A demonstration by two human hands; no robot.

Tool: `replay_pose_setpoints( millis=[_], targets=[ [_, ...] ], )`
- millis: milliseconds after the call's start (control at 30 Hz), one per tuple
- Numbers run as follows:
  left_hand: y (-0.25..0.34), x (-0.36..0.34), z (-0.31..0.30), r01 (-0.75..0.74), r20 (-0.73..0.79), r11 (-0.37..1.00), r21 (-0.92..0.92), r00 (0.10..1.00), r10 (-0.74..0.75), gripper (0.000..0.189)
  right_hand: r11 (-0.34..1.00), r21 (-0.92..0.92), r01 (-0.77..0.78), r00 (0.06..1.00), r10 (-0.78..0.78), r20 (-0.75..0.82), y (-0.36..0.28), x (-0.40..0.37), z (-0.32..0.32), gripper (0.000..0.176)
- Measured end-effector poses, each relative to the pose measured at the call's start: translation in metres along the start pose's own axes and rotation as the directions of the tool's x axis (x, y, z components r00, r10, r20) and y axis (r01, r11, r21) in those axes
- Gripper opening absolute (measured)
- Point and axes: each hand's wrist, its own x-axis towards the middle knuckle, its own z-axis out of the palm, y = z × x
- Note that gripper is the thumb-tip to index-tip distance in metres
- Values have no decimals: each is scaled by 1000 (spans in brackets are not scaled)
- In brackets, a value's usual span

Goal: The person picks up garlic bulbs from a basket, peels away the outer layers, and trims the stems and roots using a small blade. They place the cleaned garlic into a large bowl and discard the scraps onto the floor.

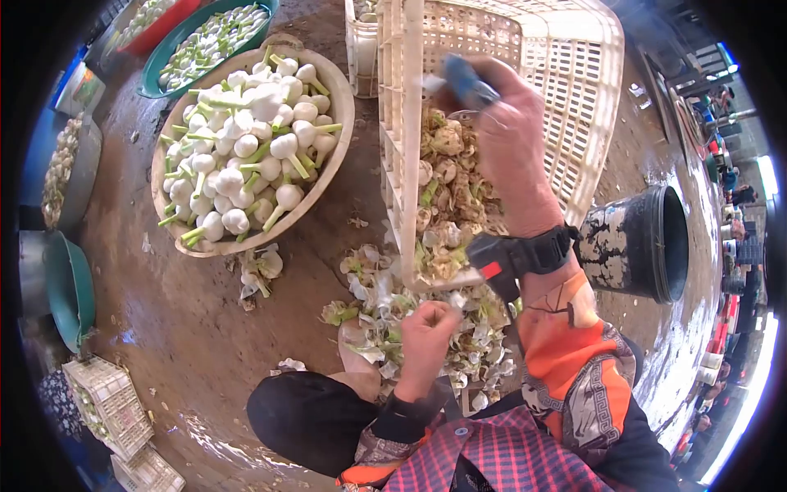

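My right hand point(496, 102) is raised over the white plastic crate point(566, 82), its fingers wrapped round a small tool with a blue handle point(469, 82). Brown, unpeeled garlic bulbs point(451, 176) lie in the crate below that hand. My left hand point(428, 332) is closed near my lap, just below the crate's near edge; whether anything is between its fingers is hidden. Around and beyond it lies a heap of peeled skins and leaves point(479, 336). To the left, a round basin point(346, 135) holds many clean white garlic bulbs point(246, 146) with green stems.
A black bucket point(635, 242) lies on its side at the right. Teal basin point(70, 287) and stacked crates point(111, 402) are at the left; another teal basin point(152, 78) of garlic is at the upper left. Several people sit far right.
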Motion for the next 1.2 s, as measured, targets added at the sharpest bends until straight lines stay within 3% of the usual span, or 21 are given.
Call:
replay_pose_setpoints(
  millis=[33, 67, 100, 167, 267, 300, 400, 500, 600, 633, 667, 733, 833, 867, 933, 967, 1033, 1133, 1200],
  targets=[
    [-2, 1, 4, -48, 0, 999, 10, 999, 48, 11, 983, -175, -54, 994, 36, -105, 8, -4, -8, 20],
    [-4, 3, 8, -95, 1, 995, 21, 995, 95, 12, 960, -274, -57, 998, 46, -47, 34, -10, -19, 19],
    [6, 2, 17, -5, -36, 993, -118, 999, 1, 19, 928, -369, -52, 998, 60, 9, 67, -20, -29, 19],
    [3, 2, 13, 61, 48, 996, -63, 997, -58, 23, 745, -605, 281, 939, -84, 332, 126, -46, -41, 25],
    [-3, 2, 12, 104, 95, 994, -35, 990, -100, 17, 540, -721, 433, 867, -31, 498, 158, -67, -36, 37],
    [-2, 3, 11, 114, 99, 993, -25, 989, -111, 16, 540, -722, 432, 862, -12, 507, 162, -67, -35, 41],
    [-6, 4, 12, 78, 50, 997, 6, 996, -78, 15, 377, -789, 484, 863, -60, 501, 170, -67, -30, 44],
    [-11, 5, 12, 21, 22, 1000, -8, 1000, -21, 14, 370, -778, 508, 855, -105, 509, 167, -64, -30, 39],
    [-7, 2, 8, -63, -3, 993, -102, 998, 63, 25, 776, -600, 195, 978, -197, 64, 151, -74, -38, 20],
    [-4, 1, 9, -90, -6, 986, -141, 996, 90, 32, 899, -436, 34, 997, -58, -43, 152, -80, -47, 11],
    [5, 0, 15, -187, -43, 977, -101, 982, 183, 41, 952, -290, -96, 995, 85, -51, 136, -87, -55, 12],
    [26, -3, 28, -366, -105, 930, -14, 926, 363, 62, 932, 13, -361, 932, 361, -2, 80, -115, -68, 18],
    [23, -2, 33, -387, -25, 914, -127, 922, 387, 80, 772, 327, -545, 836, 528, 146, 38, -168, -61, 27],
    [23, -5, 30, -331, 58, 932, -148, 938, 342, 74, 682, 459, -570, 801, 586, 124, 32, -181, -50, 31],
    [23, -13, 35, -376, 2, 917, -130, 925, 380, 73, 737, 538, -410, 880, 474, 21, 13, -198, -32, 30],
    [24, -16, 34, -483, -11, 872, 81, 874, 485, 72, 804, 422, -419, 886, 463, -4, 13, -202, -28, 29],
    [26, -21, 31, -607, 43, 637, 476, 739, 672, 71, 893, 168, -418, 900, 432, -58, 15, -211, -26, 28],
    [23, -26, 25, -624, 80, 686, 374, 759, 646, 75, 873, 237, -426, 894, 447, -39, -1, -214, -33, 26],
    [23, -27, 22, -605, 120, 741, 290, 792, 599, 74, 920, 170, -352, 934, 358, -9, -14, -212, -42, 24]
  ],
)
